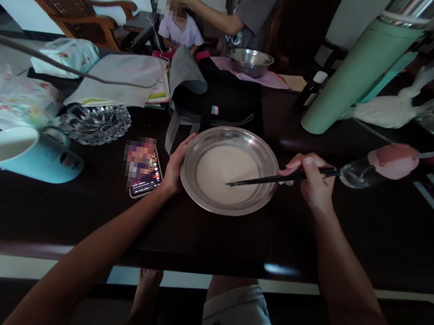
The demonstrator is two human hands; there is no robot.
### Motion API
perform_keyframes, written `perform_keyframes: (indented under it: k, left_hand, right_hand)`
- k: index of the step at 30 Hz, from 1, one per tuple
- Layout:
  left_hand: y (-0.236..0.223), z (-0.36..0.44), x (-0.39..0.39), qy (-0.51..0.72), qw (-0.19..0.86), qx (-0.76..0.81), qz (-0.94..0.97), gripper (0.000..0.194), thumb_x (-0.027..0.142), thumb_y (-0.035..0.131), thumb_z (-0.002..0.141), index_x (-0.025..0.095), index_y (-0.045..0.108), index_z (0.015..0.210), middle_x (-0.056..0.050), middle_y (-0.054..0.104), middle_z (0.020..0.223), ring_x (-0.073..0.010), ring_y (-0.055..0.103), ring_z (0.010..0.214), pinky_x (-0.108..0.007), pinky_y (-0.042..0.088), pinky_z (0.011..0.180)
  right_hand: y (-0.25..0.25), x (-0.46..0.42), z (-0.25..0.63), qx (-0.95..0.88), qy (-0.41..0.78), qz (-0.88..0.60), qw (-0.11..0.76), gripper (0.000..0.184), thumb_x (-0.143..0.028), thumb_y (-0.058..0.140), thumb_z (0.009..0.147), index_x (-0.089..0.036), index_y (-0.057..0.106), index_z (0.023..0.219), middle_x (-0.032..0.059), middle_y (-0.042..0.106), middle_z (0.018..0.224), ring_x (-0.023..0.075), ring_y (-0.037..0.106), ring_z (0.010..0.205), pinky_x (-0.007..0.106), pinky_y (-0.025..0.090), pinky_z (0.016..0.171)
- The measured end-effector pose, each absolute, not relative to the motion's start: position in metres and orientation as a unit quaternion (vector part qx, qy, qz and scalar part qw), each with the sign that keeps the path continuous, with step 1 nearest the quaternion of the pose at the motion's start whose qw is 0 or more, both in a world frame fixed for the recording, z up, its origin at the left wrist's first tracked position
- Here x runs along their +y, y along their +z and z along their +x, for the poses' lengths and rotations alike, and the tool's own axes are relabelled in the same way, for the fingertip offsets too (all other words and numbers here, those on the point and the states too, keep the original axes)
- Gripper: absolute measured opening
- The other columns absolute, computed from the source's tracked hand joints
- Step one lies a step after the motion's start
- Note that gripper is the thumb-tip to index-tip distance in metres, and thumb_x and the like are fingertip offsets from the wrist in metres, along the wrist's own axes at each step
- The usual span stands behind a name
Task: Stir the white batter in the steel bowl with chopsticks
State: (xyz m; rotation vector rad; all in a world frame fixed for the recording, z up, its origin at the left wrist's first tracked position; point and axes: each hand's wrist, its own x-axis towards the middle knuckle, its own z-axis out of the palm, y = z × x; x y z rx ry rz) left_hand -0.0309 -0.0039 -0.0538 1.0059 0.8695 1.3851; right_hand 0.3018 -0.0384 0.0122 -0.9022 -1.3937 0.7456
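Observation:
A round steel bowl stands on the dark table, with a smooth off-white liquid in it. My left hand grips the bowl's left rim, fingers behind the wall. Black chopsticks are pinched in my right hand, to the right of the bowl. They slant down leftward over the rim, and their tips meet the liquid near the middle. Just left of my left hand lies a phone with a lit screen.
A blue mug and glass ashtray are on the left. A black bag lies behind the bowl, a second steel bowl farther back. A green thermos and clear pink-topped bottle stand right. Two people are across the table.

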Motion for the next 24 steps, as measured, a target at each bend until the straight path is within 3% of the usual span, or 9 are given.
perform_keyframes:
  k: [5,11,17,21,24]
  left_hand:
    - [-0.0533,-0.0310,-0.0043,0.592,0.567,0.379,0.429,0.067,0.068,0.077,0.090,0.027,0.073,0.143,-0.010,0.073,0.151,-0.0422,0.058,0.152,-0.059,0.043,0.130]
    - [-0.0500,-0.0295,-0.0058,0.589,0.567,0.385,0.427,0.071,0.072,0.080,0.085,0.027,0.076,0.140,-0.009,0.073,0.153,-0.0421,0.059,0.151,-0.058,0.042,0.131]
    - [-0.0495,-0.0291,-0.0060,0.592,0.566,0.390,0.422,0.073,0.072,0.081,0.084,0.025,0.076,0.140,-0.011,0.072,0.155,-0.0424,0.056,0.154,-0.058,0.041,0.131]
    - [-0.0486,-0.0287,-0.0064,0.590,0.564,0.386,0.429,0.072,0.070,0.080,0.086,0.025,0.075,0.141,-0.012,0.071,0.155,-0.0430,0.056,0.153,-0.060,0.041,0.131]
    - [-0.0487,-0.0288,-0.0061,0.593,0.560,0.389,0.428,0.071,0.070,0.080,0.086,0.025,0.075,0.140,-0.012,0.072,0.154,-0.0427,0.055,0.154,-0.060,0.039,0.132]
  right_hand:
    - [0.0160,-0.0391,0.3007,-0.662,0.300,-0.402,0.557,0.046,-0.066,0.073,0.098,-0.026,0.086,0.079,0.0053,0.083,0.079,0.0200,0.078,0.074,0.033,0.064,0.068]
    - [0.0119,-0.0365,0.3068,-0.590,0.339,-0.401,0.614,0.046,-0.067,0.073,0.098,-0.026,0.085,0.081,0.0023,0.077,0.064,0.0182,0.070,0.054,0.032,0.058,0.055]
    - [0.0166,-0.0378,0.3034,-0.668,0.311,-0.395,0.549,0.044,-0.065,0.074,0.098,-0.027,0.087,0.081,0.0053,0.085,0.082,0.0209,0.080,0.078,0.034,0.064,0.073]
    - [0.0154,-0.0371,0.3083,-0.607,0.307,-0.406,0.610,0.043,-0.063,0.074,0.100,-0.026,0.087,0.081,0.0027,0.080,0.070,0.0165,0.074,0.063,0.030,0.060,0.063]
    - [0.0138,-0.0368,0.3089,-0.605,0.340,-0.389,0.606,0.045,-0.064,0.073,0.099,-0.026,0.086,0.081,0.0019,0.077,0.065,0.0171,0.071,0.057,0.030,0.058,0.057]
